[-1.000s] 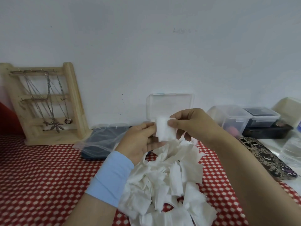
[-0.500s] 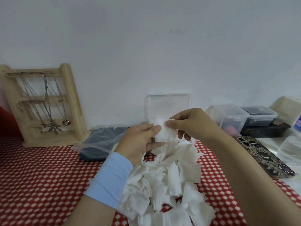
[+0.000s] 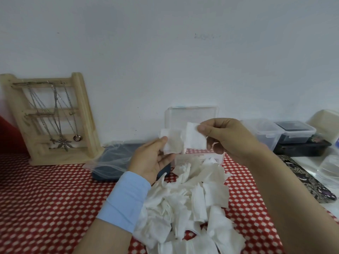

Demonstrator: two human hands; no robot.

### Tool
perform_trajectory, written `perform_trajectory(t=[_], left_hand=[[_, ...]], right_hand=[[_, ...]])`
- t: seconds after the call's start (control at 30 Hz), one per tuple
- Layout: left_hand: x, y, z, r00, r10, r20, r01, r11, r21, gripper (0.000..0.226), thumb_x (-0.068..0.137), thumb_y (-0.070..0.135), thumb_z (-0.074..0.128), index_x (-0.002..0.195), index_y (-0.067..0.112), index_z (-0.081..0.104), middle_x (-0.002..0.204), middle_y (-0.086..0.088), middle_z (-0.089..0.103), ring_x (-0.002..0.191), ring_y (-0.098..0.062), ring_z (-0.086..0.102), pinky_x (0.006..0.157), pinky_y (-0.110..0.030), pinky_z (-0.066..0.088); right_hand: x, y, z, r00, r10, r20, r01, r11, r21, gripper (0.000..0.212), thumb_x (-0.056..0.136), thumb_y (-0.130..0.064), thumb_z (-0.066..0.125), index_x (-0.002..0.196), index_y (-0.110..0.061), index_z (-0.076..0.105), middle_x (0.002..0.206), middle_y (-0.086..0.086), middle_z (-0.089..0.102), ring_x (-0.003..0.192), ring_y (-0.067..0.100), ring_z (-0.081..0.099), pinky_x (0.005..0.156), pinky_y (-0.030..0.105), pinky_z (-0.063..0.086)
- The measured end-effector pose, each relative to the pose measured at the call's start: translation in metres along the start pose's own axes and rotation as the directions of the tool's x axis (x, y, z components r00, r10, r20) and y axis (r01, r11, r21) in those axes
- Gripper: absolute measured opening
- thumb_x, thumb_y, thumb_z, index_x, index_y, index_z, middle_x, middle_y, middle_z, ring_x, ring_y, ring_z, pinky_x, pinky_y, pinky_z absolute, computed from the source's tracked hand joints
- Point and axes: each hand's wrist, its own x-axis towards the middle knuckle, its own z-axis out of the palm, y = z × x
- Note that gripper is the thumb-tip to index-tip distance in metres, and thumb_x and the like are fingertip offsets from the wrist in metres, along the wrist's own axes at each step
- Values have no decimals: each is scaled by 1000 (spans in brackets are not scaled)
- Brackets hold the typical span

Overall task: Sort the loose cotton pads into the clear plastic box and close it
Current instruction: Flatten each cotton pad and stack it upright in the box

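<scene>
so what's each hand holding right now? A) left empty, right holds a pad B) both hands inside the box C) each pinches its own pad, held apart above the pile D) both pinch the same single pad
C: the left hand pinches one cotton pad and the right hand another pad, over the pile.

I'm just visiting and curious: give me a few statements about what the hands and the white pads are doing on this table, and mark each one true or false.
1. Each hand holds a cotton pad: left hand one pad, right hand another pad. True.
2. The clear plastic box is shut. False: its lid stands open behind the hands.
3. A pile of loose pads lies on the red patterned cloth. True.
4. The wooden rack is bare. False: necklaces hang on it.
</scene>
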Motion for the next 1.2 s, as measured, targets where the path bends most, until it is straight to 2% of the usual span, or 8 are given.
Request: perform_trajectory(t=[0.47,0.63,0.73,0.83,0.93,1.0,1.1,1.2], left_hand=[[-10,1,14,969,-67,237,47,995,89,37,95,30,63,118,3,69,111,-18,75,96,-26,74,71,-32,63],[-9,1,8,961,-24,277,-47,968,245,22,94,0,62,114,1,69,111,-18,75,95,-25,75,78,-29,63],[-9,3,3,960,-43,275,-58,936,348,24,94,-5,61,116,2,68,110,-18,75,100,-30,74,82,-34,62],[-11,3,2,964,-48,263,-69,906,418,19,94,-1,64,111,4,71,105,-15,77,98,-30,75,83,-36,62],[-10,4,2,980,-6,201,-80,905,417,16,92,-1,66,106,2,72,100,-14,78,91,-28,76,73,-31,64],[-8,5,1,987,6,158,-65,928,366,14,92,-4,65,104,2,71,100,-15,77,83,-25,77,65,-28,63],[-6,7,-1,993,-1,115,-33,955,296,13,96,3,62,107,0,67,103,-18,75,80,-24,77,65,-30,63],[-4,6,-1,996,1,94,-26,964,265,19,99,10,61,111,-3,66,106,-21,74,85,-28,77,66,-32,63]], right_hand=[[0,5,24,986,-152,-75,121,942,-312,10,85,-20,80,78,-13,77,62,-4,70,44,7,54,48,19,46],[3,12,23,988,-124,-87,76,903,-424,26,84,-38,80,107,-28,70,86,-8,72,59,4,65,59,15,49],[1,10,21,1000,-25,-17,19,959,-282,31,83,-24,83,111,-19,72,78,-2,71,49,4,59,48,11,43],[0,9,19,995,-82,54,95,939,-329,26,84,-20,82,109,-24,73,79,-4,68,52,3,58,51,11,43],[-5,-2,0,968,-68,243,195,814,-548,31,89,-16,71,111,-37,69,102,-12,67,78,9,64,68,13,46],[-11,-8,-15,913,143,381,197,664,-721,40,88,-16,71,114,-46,67,111,-20,61,100,2,59,84,19,44],[-14,-4,-17,841,388,376,161,483,-861,45,86,-21,74,115,-54,67,129,-22,55,119,2,51,106,34,41],[-10,3,-9,876,348,335,143,475,-868,30,91,-21,71,110,-44,75,122,-19,64,110,5,60,105,32,46]])
